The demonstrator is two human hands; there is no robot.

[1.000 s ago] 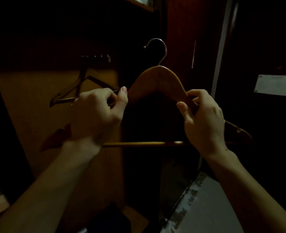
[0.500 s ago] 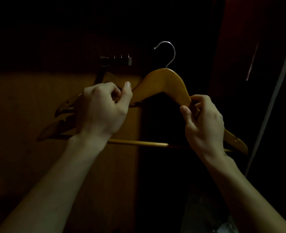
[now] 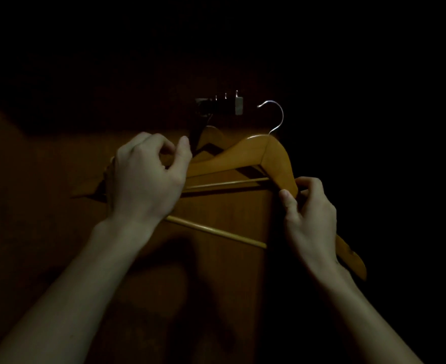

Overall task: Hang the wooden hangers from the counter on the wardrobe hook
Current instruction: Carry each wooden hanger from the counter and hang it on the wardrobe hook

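I hold a wooden hanger point(image 3: 258, 156) up in a dark wardrobe. My right hand point(image 3: 309, 219) grips its right arm. My left hand point(image 3: 145, 177) is curled at its left arm, thumb raised; the grip itself is hidden behind the hand. The hanger's metal hook point(image 3: 275, 115) is free in the air, just right of the wardrobe hook point(image 3: 224, 105), a small metal bracket with pegs. Another wooden hanger point(image 3: 211, 135) hangs from that bracket, mostly behind my left hand and the held hanger.
The wooden wardrobe panel point(image 3: 216, 271) stands close behind the hangers. Everything to the right and above is too dark to make out.
The held hanger has moved toward the wardrobe hook, its metal hook now just right of the bracket. The view has swung left, and the door edge and white plate are out of sight.
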